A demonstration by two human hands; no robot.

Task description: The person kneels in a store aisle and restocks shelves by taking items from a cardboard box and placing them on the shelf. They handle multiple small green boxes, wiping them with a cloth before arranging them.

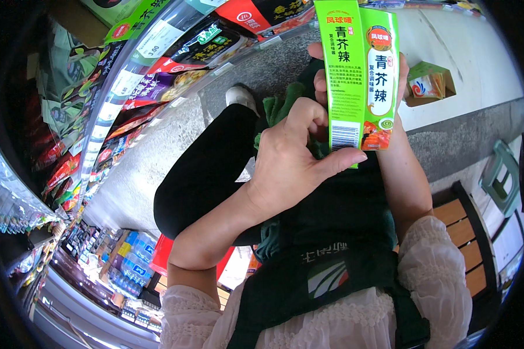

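A tall, narrow green carton (362,83) is upright before me, with printed writing, a food picture and a barcode on its two visible faces. My right hand (403,80) grips it from behind; fingertips curl round its left edge, and the carton covers most of the palm. My left hand (288,157) is at the carton's lower left, its thumb lying across the bottom end. A bunched green cloth (284,104) shows above and below the curled left fingers, seemingly caught in them. On the white surface (467,52) stands an open green box (445,85) with printed packets (428,86) inside.
Shelves along the left carry bagged seasonings (209,43) behind a price-tag rail (113,96). My bent knee (192,174) is close to them. Shrink-wrapped water bottles (135,261) stand at lower left. A green plastic stool (502,179) and a slatted wooden seat (458,231) are at right.
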